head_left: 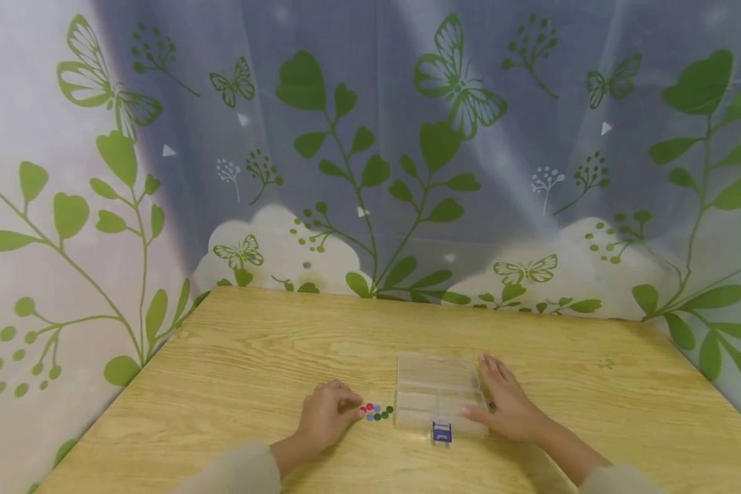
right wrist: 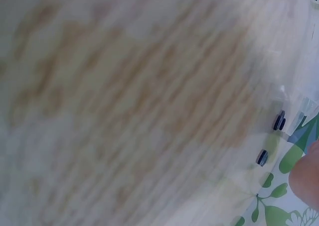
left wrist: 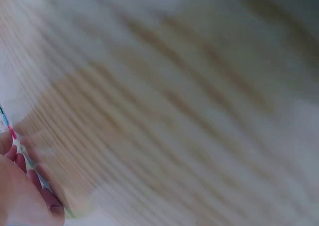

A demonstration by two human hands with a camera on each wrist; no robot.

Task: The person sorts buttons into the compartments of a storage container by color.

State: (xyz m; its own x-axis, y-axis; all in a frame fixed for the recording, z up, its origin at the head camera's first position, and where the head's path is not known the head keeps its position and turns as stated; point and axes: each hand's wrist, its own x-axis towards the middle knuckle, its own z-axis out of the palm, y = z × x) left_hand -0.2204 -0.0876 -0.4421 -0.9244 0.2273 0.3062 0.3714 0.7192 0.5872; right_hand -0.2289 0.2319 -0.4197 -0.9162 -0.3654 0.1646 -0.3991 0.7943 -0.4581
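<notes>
Discs: small cluster, pink, pale blue and green (head_left: 377, 416), lying on the bench (head_left: 253, 343) between the left hand and the clear box.
Left hand (head_left: 326, 415): fingers bent, thumb and forefinger tips slightly apart at the pink end; whether they pinch a disc I cannot tell.
Clear box (head_left: 416, 406): divided, just right of the discs; I see a blue-violet piece (head_left: 442, 433) at its near edge.
Right hand (head_left: 509, 408): fingers straight, thumb spread over the box's right side; I see nothing gripped.
Backdrop (head_left: 401, 226): cloth, green leaves and butterflies.
</notes>
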